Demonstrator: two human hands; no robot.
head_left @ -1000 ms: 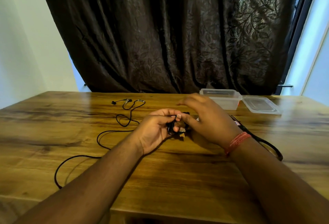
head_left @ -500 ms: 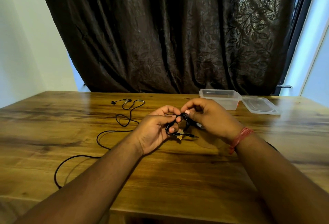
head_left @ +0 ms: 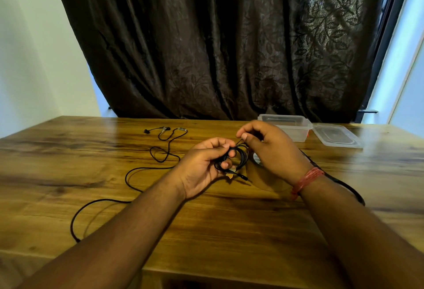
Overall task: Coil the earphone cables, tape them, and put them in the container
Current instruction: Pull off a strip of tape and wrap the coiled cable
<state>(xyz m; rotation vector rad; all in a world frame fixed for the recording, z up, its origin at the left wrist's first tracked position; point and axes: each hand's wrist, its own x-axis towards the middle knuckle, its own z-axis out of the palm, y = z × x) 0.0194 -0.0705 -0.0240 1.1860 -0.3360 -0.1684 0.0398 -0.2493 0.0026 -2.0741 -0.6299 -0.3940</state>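
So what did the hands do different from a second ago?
The right hand has lifted up and away from the left hand, pinching a strand of the black cable. The coil that was hidden between the hands now shows as an open loop, gripped by the left hand. The loose earphones, box and lid on the table stayed put.

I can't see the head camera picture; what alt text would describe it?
Two hands hold a small coil of black earphone cable above a wooden table: the left hand grips the coil, the right hand pinches a strand. Another earphone cable lies uncoiled left; an open clear container sits behind.
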